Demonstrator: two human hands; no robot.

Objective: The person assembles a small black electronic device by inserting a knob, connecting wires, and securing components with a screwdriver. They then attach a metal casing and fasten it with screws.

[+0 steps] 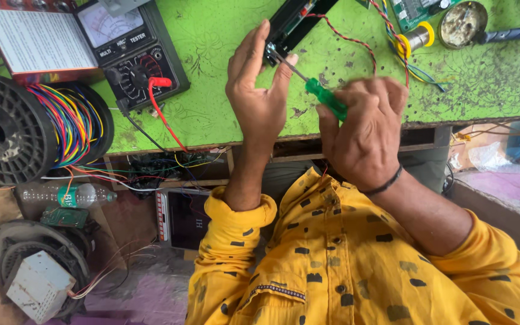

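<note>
Green-handled screwdriver [323,96] gripped in closed right hand [365,135]; long axis diagonal, tip pointing up-left into black device [293,21] pinched by left hand [257,90] fingers. Over green bench [224,108] edge. Multimeter [130,51], wire spool [37,126] left; twisted red-black wires [350,42] just beside shaft.

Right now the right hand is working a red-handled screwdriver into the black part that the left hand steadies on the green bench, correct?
Not quite: in the head view the screwdriver has a green handle, not red. The right hand does work it into the black part, which the left hand steadies on the green bench.
</note>
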